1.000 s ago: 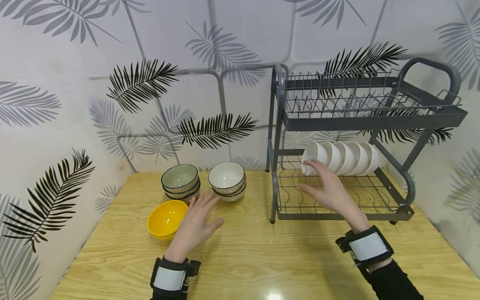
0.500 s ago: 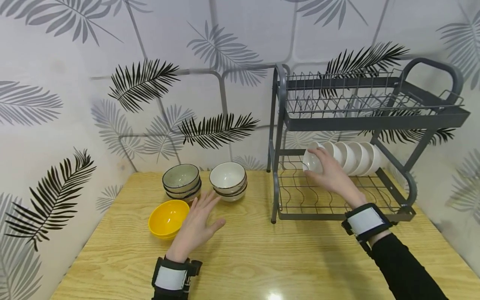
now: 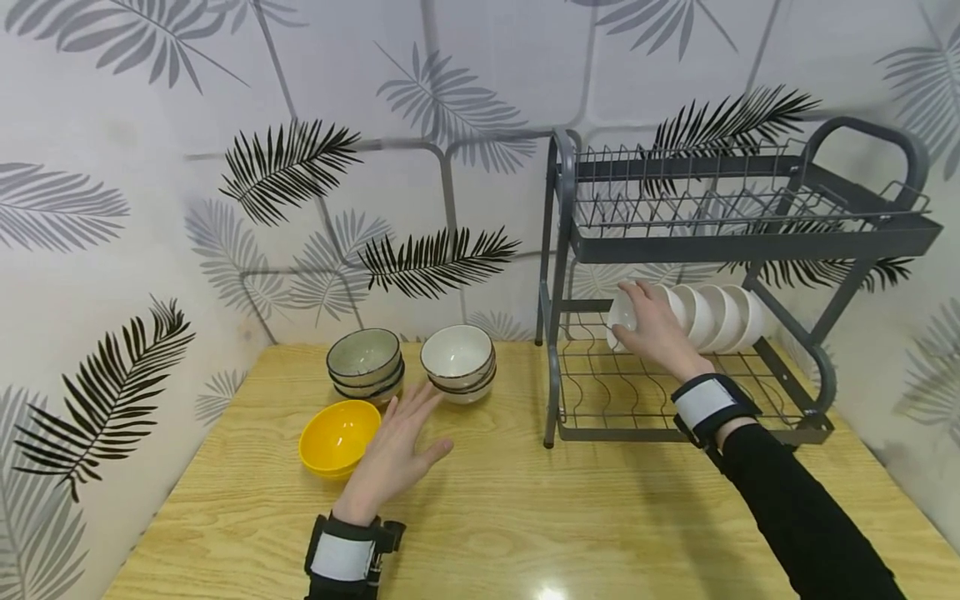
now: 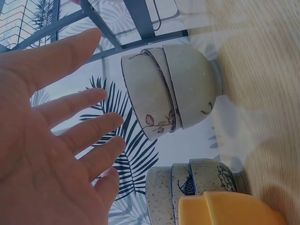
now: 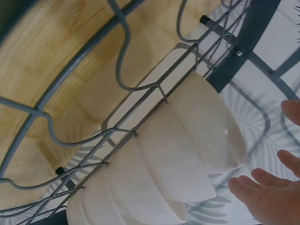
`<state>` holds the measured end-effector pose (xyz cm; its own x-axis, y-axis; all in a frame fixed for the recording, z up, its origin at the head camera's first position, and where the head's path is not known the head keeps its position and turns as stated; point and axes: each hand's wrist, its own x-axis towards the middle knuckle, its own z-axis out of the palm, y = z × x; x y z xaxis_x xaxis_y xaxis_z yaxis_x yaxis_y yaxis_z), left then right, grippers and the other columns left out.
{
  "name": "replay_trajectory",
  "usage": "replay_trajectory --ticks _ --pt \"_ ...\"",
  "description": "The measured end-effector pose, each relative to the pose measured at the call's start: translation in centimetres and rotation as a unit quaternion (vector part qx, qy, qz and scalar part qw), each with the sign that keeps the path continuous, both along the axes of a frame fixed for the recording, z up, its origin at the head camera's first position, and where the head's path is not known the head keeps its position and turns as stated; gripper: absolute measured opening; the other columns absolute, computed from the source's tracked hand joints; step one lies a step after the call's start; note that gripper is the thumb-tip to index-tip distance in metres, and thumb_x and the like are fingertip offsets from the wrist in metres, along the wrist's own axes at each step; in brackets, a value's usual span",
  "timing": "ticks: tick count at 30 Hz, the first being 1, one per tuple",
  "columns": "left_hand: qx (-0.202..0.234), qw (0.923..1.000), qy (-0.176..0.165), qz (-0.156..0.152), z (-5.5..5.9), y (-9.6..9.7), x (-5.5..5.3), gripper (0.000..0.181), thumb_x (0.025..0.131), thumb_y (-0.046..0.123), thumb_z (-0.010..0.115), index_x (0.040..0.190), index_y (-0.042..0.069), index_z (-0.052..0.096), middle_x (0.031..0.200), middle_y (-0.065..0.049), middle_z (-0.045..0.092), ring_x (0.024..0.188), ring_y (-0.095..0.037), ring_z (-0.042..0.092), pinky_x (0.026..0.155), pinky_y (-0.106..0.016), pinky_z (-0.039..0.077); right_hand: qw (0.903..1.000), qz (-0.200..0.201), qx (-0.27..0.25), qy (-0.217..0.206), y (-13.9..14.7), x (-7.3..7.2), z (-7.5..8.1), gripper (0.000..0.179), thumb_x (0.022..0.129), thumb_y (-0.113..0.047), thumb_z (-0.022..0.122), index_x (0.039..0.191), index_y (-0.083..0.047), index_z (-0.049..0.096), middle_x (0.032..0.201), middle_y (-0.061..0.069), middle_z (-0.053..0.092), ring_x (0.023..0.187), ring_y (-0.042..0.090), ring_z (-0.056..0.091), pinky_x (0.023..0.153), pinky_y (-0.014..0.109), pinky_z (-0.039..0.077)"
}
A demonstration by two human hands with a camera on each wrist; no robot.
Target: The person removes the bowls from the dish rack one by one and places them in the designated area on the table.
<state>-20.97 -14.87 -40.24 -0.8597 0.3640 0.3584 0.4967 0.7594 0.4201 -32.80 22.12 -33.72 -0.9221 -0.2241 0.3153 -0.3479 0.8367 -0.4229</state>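
My right hand (image 3: 656, 329) reaches into the rack's lower tier, beside the leftmost white bowl (image 3: 619, 312). Its thumb and fingers are spread around the near side of that bowl. In the right wrist view, the fingertips (image 5: 241, 185) stand a little apart from the bowl (image 5: 213, 131). Several white bowls (image 3: 738, 321) lean on edge in a row behind it. My left hand (image 3: 397, 454) is held over the table with straight fingers, nothing in it. Beside it sit a yellow bowl (image 3: 337, 437), a stack of white bowls (image 3: 457, 354) and a stack of speckled grey-green bowls (image 3: 363, 354).
A dark grey two-tier dish rack (image 3: 750, 247) stands at the right of the wooden table (image 3: 495, 517). Its upper wire tier overhangs the right hand, and upright wires (image 5: 124, 47) divide the lower one. A leaf-patterned wall (image 3: 480, 92) closes the back.
My right hand has moved in to the leftmost white bowl, its fingers now overlapping it in the head view. The bowl leans slightly differently. My left hand stays put.
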Motion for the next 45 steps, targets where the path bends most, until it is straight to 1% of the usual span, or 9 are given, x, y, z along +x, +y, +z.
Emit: replay_trajectory --ticks 5,9,18,22,27,31,36,39,45 --pt "0.001 1.0 -0.006 0.001 0.1 -0.1 0.1 0.063 0.086 0.024 0.071 0.139 0.0 0.047 0.149 -0.023 0.035 0.138 -0.036 0.024 0.115 -0.055 0.014 1.0 -0.004 0.002 0.007 0.0 -1.0 -0.5 0.067 0.09 -0.008 0.059 0.146 0.008 0.027 0.147 0.038 0.02 0.132 0.054 0.019 0.104 0.069 0.026" --pt "0.002 1.0 -0.004 0.0 0.2 -0.2 0.2 0.063 0.086 0.024 0.071 0.139 0.0 0.047 0.149 -0.023 0.035 0.138 -0.037 0.024 0.115 -0.056 0.014 0.9998 -0.001 0.021 0.0 0.0 -1.6 -0.5 0.068 0.089 -0.008 0.059 0.146 0.009 0.026 0.146 0.04 0.019 0.131 0.055 0.019 0.104 0.069 0.026" --pt "0.003 1.0 0.0 0.004 0.3 -0.2 0.2 0.062 0.085 0.023 0.071 0.138 -0.001 0.048 0.148 -0.022 0.036 0.138 -0.036 0.025 0.116 -0.055 0.015 0.9945 -0.005 0.071 -0.077 -0.5 -2.8 0.5 0.072 0.088 -0.009 0.062 0.145 0.012 0.024 0.147 0.041 0.016 0.132 0.056 0.014 0.107 0.068 0.022" --pt "0.003 1.0 -0.003 0.005 0.3 -0.2 0.3 0.062 0.085 0.023 0.071 0.137 -0.001 0.049 0.149 -0.022 0.036 0.138 -0.036 0.024 0.116 -0.054 0.015 0.9922 -0.022 0.087 -0.087 -0.6 -3.6 0.3 0.07 0.086 -0.001 0.058 0.145 0.014 0.023 0.146 0.041 0.017 0.132 0.056 0.014 0.108 0.066 0.021" --pt "0.003 1.0 -0.002 0.003 0.3 -0.2 0.3 0.061 0.085 0.023 0.071 0.137 -0.001 0.049 0.149 -0.022 0.035 0.138 -0.036 0.025 0.115 -0.055 0.016 0.9902 -0.039 0.102 -0.087 -0.6 -4.3 -0.3 0.068 0.085 0.008 0.049 0.146 0.014 0.02 0.146 0.041 0.016 0.132 0.055 0.014 0.11 0.064 0.018" --pt "0.003 1.0 -0.001 0.001 0.4 -0.1 0.3 0.061 0.085 0.023 0.071 0.138 0.0 0.049 0.149 -0.023 0.035 0.138 -0.036 0.025 0.115 -0.055 0.015 0.9908 -0.047 0.097 -0.082 -0.3 -4.7 -0.9 0.067 0.086 0.008 0.048 0.147 0.012 0.02 0.145 0.041 0.017 0.133 0.054 0.013 0.111 0.064 0.014" --pt "0.004 1.0 -0.002 -0.003 0.5 -0.1 0.2 0.062 0.085 0.022 0.071 0.138 -0.001 0.048 0.148 -0.023 0.035 0.138 -0.036 0.024 0.115 -0.055 0.015 0.9918 -0.061 0.088 -0.07 -0.3 -4.9 -1.2 0.067 0.085 0.008 0.048 0.146 0.01 0.023 0.144 0.04 0.02 0.132 0.055 0.015 0.11 0.066 0.017" --pt "0.004 1.0 -0.001 -0.004 0.5 0.0 0.2 0.062 0.086 0.023 0.071 0.138 -0.001 0.048 0.148 -0.023 0.035 0.138 -0.036 0.023 0.115 -0.056 0.016 0.9913 -0.064 0.091 -0.069 -0.3 -5.1 -1.3 0.068 0.085 0.008 0.049 0.147 0.01 0.021 0.145 0.04 0.019 0.132 0.055 0.015 0.11 0.065 0.016" --pt "0.002 1.0 -0.005 -0.004 0.3 0.0 0.3 0.062 0.087 0.024 0.07 0.139 0.001 0.047 0.149 -0.023 0.035 0.139 -0.035 0.023 0.115 -0.056 0.016 0.9875 -0.08 0.125 -0.053 -0.5 -5.5 -1.8 0.081 0.085 0.005 0.062 0.15 0.008 0.012 0.143 0.04 0.024 0.125 0.058 0.025 0.104 0.066 0.029"
